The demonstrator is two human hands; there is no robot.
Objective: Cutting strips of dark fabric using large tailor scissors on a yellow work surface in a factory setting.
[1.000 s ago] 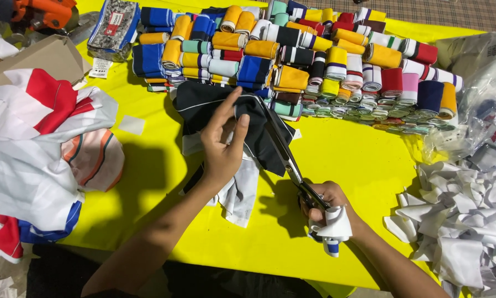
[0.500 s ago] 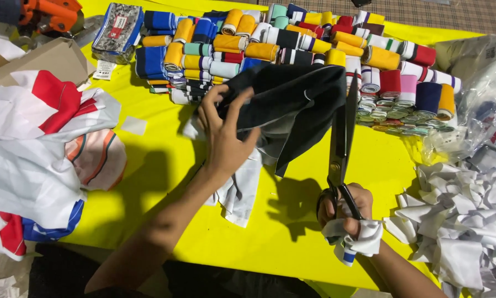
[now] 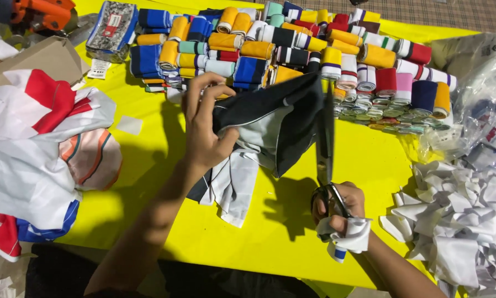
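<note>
Compared with 1 second ago, the black fabric piece [image 3: 275,124] has been lifted off the yellow table [image 3: 148,182] and spread out, and the scissors [image 3: 326,149] have been swung from a slant to nearly upright, so that their blades are now laid along the right edge of the cloth; from this it is judged that a cut along that edge is being lined up or has just been begun. The fabric is gripped by the left hand [image 3: 206,129], whose fingers are curled closed over its upper left corner, and it is held raised above a small heap of white and dark pieces [image 3: 231,185] lying on the table. The scissor handles are enclosed by the right hand [image 3: 339,207], which is also closed on a wad of white cloth with a blue stripe [image 3: 350,237] (whether padding or a spare scrap cannot be told). Just behind the blades, rolls of striped ribbing [image 3: 314,49] in many colours are stacked in rows, close enough to crowd the scissor tips. A pile of white offcuts [image 3: 463,226] lies to the right, bundled red, white and blue garments [image 3: 38,149] to the left, and a cardboard box [image 3: 35,58] at the far left corner.
</note>
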